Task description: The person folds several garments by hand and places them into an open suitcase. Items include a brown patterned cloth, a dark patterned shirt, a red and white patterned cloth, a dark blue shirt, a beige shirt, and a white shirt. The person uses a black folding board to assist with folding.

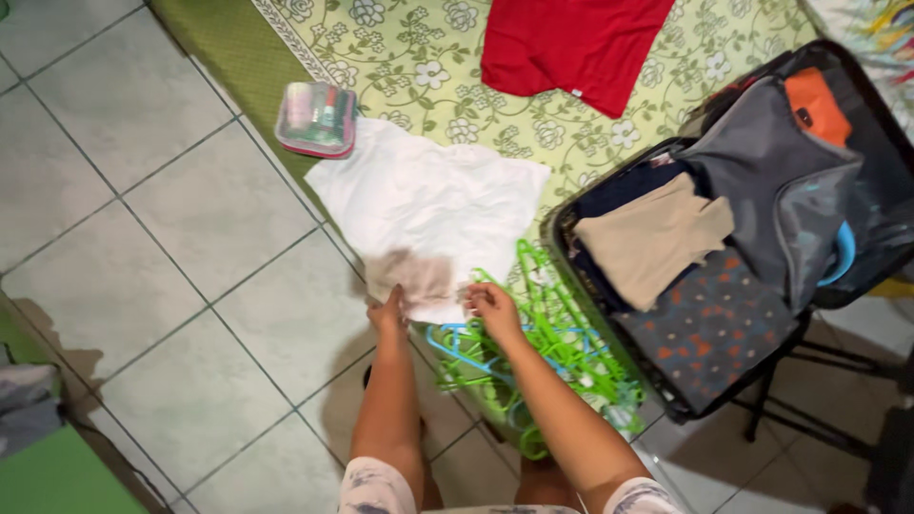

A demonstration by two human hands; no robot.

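A tiled floor (143, 286) fills the left half of the view, and a green floral bedspread (419, 57) covers the bed along the top. An open suitcase (857, 276) sits at the right on a dark folding stand (809, 381), packed with a beige folded garment (652, 238), a dark dotted cloth (709, 333), a grey lining panel (781, 181) and an orange item (814, 105). A red shirt (571, 48) lies flat on the bedspread near the top. Below it a white T-shirt (428, 205) is spread over the bed's edge, its lower hem hanging toward the person. A heap of green and blue plastic hangers (543, 347) lies between the T-shirt and the suitcase. A small clear zip pouch (316, 119) rests just beside the T-shirt's upper left corner. The left hand (388, 309) and the right hand (493, 306) each pinch the T-shirt's lower hem, fingers closed on the fabric, the two hands near each other.
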